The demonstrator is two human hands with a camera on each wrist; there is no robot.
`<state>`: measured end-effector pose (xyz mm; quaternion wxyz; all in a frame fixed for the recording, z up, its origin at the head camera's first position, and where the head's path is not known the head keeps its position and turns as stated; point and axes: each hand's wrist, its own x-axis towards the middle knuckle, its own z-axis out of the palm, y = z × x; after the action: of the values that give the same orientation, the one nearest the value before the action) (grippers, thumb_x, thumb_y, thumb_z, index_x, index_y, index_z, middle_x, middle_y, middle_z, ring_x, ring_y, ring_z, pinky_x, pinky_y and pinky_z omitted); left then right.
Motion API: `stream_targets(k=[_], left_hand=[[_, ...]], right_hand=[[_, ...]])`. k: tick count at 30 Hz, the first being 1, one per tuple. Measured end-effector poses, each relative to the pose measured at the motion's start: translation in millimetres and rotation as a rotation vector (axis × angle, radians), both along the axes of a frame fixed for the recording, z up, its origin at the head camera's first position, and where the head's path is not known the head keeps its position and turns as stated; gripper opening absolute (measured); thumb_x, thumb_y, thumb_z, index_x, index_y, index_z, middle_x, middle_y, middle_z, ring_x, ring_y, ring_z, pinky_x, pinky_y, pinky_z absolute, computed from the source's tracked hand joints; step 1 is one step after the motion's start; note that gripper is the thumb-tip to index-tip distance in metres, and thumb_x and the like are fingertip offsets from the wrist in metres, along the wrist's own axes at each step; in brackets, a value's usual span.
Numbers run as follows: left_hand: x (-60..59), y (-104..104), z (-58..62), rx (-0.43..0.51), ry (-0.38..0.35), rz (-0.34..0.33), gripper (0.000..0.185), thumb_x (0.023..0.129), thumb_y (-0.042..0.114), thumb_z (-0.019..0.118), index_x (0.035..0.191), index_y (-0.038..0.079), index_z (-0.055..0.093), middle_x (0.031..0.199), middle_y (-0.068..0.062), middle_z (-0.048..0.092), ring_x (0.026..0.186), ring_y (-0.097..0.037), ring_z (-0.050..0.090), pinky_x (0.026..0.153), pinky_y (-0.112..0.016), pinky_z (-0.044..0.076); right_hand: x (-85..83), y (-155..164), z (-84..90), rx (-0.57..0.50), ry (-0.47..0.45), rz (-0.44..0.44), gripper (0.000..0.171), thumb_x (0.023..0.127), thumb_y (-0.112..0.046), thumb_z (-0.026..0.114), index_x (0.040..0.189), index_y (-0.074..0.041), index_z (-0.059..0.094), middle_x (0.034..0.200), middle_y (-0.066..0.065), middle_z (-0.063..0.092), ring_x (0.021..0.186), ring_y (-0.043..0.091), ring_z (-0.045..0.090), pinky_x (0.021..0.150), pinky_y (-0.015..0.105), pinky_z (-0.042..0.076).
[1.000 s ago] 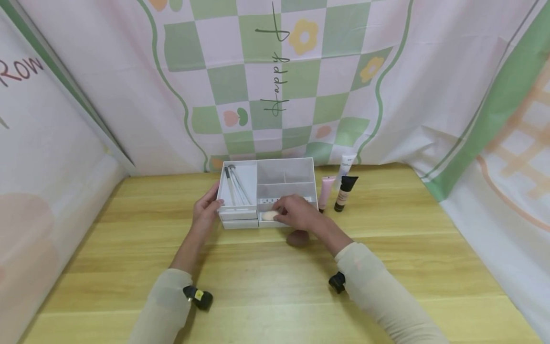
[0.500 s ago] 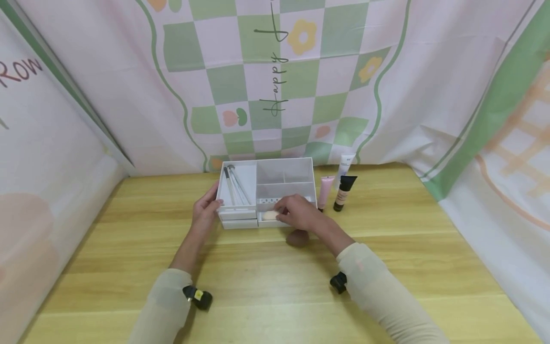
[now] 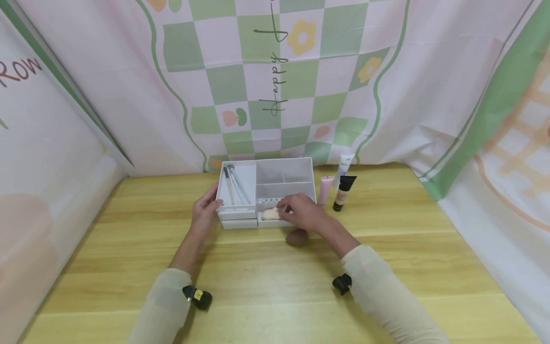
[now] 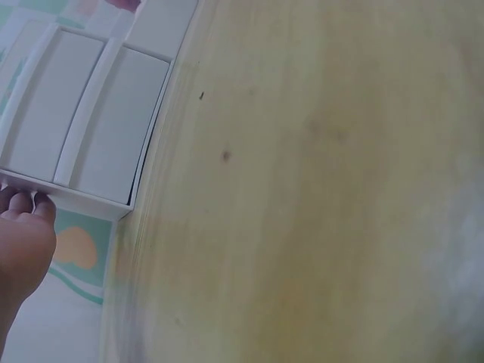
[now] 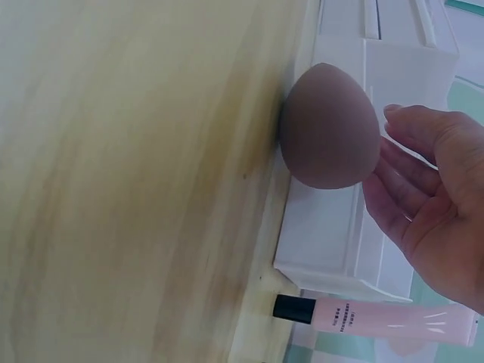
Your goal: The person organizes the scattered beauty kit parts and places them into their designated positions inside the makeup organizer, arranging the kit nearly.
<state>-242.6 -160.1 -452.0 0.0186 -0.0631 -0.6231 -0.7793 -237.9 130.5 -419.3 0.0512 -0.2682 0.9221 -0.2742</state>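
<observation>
A white desktop organizer stands at the back of the table, with makeup brushes lying in its left tray. My left hand holds the organizer's left side, thumb at the front corner; curled fingertips show at its edge in the left wrist view. In the front right compartment lies a cream makeup puff. My right hand is just right of the puff, its fingertips close against it, with a gap between thumb and fingers. A brown egg-shaped makeup sponge sits on the table before the organizer, below my right hand.
Right of the organizer stand a pink tube, a black-capped foundation tube and a white tube. A strip with small dark marks lies behind the puff. A patterned curtain hangs behind the wooden table.
My right hand has shifted slightly right from the makeup puff, so more of the puff shows. The puff stays in the compartment. My left hand keeps its place on the organizer.
</observation>
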Motion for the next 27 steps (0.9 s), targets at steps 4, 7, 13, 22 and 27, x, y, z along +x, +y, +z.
stream_targets(k=[4, 7, 13, 22, 27], left_hand=[[0.5, 1, 1.0, 0.004, -0.008, 0.002, 0.061, 0.094, -0.008, 0.044, 0.154, -0.004, 0.032, 0.167, -0.017, 0.027, 0.156, -0.032, 0.028, 0.118, -0.022, 0.042], [0.8, 1, 1.4, 0.004, -0.008, 0.004, 0.061, 0.095, -0.007, 0.044, 0.154, -0.003, 0.033, 0.167, -0.016, 0.028, 0.156, -0.031, 0.029, 0.119, -0.024, 0.041], [0.9, 0, 1.7, -0.023, -0.009, 0.001, 0.06, 0.096, -0.006, 0.045, 0.155, -0.001, 0.033, 0.168, -0.014, 0.028, 0.156, -0.03, 0.028, 0.123, -0.029, 0.036], [0.1, -1, -0.1, -0.027, -0.008, 0.005, 0.061, 0.095, -0.005, 0.046, 0.155, -0.001, 0.033, 0.168, -0.014, 0.027, 0.157, -0.029, 0.027, 0.126, -0.033, 0.032], [-0.2, -1, -0.3, -0.04, -0.018, 0.002, 0.061, 0.096, -0.005, 0.046, 0.155, 0.0, 0.034, 0.168, -0.012, 0.028, 0.157, -0.028, 0.028, 0.126, -0.034, 0.032]], right_hand=[[2.9, 5, 1.6, -0.007, 0.017, 0.006, 0.027, 0.095, -0.013, 0.067, 0.118, 0.0, 0.072, 0.115, 0.015, 0.076, 0.095, 0.023, 0.074, 0.084, 0.033, 0.065], [4.9, 9, 1.4, -0.002, 0.033, 0.002, 0.026, 0.094, -0.013, 0.068, 0.117, -0.001, 0.073, 0.115, 0.015, 0.077, 0.095, 0.023, 0.074, 0.083, 0.034, 0.065], [8.3, 16, -0.1, -0.024, 0.036, -0.016, 0.025, 0.094, -0.013, 0.068, 0.116, -0.001, 0.074, 0.112, 0.014, 0.077, 0.096, 0.023, 0.073, 0.084, 0.035, 0.065], [17.6, 26, -5.0, -0.068, 0.09, 0.029, 0.022, 0.092, -0.009, 0.068, 0.111, 0.002, 0.074, 0.107, 0.015, 0.078, 0.091, 0.023, 0.073, 0.082, 0.037, 0.065], [25.5, 29, -4.9, -0.074, 0.088, 0.037, 0.023, 0.092, -0.012, 0.069, 0.111, 0.0, 0.074, 0.109, 0.013, 0.078, 0.093, 0.022, 0.073, 0.084, 0.038, 0.065]])
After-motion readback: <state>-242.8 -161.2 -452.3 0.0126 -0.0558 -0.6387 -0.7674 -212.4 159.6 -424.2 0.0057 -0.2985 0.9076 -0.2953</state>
